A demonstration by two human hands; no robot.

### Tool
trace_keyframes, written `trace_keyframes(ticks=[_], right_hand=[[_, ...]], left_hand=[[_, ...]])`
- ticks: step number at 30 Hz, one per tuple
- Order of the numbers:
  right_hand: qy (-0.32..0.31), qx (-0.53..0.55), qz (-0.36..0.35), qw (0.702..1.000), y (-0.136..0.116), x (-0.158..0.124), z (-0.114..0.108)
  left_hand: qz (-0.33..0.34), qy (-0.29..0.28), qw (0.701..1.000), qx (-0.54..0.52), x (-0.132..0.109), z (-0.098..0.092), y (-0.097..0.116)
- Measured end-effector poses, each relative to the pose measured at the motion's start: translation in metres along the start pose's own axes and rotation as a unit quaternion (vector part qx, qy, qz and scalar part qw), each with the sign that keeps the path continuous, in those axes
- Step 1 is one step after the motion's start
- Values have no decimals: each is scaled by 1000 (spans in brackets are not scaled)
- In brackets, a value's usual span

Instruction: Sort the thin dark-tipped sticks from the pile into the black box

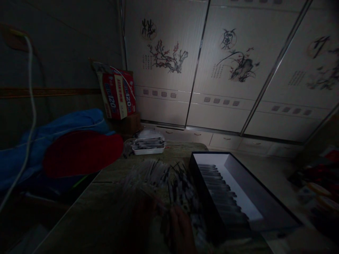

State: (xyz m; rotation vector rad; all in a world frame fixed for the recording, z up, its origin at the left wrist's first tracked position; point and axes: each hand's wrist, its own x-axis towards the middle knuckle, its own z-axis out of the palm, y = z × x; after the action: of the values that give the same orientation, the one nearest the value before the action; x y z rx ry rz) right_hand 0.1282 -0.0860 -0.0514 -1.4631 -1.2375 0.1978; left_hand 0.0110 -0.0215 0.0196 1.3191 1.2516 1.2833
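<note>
Both hands are low in the head view, dim and blurred, close together over the table (pixel 87 203). My left hand (pixel 144 211) looks closed, fingertips toward the right, around something thin that I cannot make out. My right hand (pixel 181 227) has its fingers curled; what it holds is lost in the dark. Just beyond them lies a pile of clear, thin pen-like tubes (pixel 150 171). Dark slender pen-like pieces (pixel 182 187) are heaped beside my right hand. To the right, an open box (pixel 249 188) holds a row of dark pen-like sticks (pixel 222 194) along its left side.
A white tray (pixel 148 151) of thin dark sticks stands at the table's far end. On the left are a red round cushion-like thing (pixel 83 153), blue fabric (pixel 71 121) and a white cable (pixel 31 98). A red package (pixel 119 93) stands before the patterned cabinet doors (pixel 227 109).
</note>
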Motion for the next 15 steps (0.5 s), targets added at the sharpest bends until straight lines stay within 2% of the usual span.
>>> trace_keyframes(ticks=[6, 9, 13, 15], right_hand=[[48, -17, -7, 999, 2, 15, -10], [53, -13, 24, 998, 0, 31, -19], [63, -24, 68, 995, -3, 46, -34], [62, -33, 58, 996, -5, 49, -39]], left_hand=[[-3, -19, 1000, -22, -1, -4, 6], [-3, 3, 1000, -19, -1, -7, 6], [2, 67, 997, 32, -2, -9, -2], [13, 64, 997, 51, -4, -7, -7]])
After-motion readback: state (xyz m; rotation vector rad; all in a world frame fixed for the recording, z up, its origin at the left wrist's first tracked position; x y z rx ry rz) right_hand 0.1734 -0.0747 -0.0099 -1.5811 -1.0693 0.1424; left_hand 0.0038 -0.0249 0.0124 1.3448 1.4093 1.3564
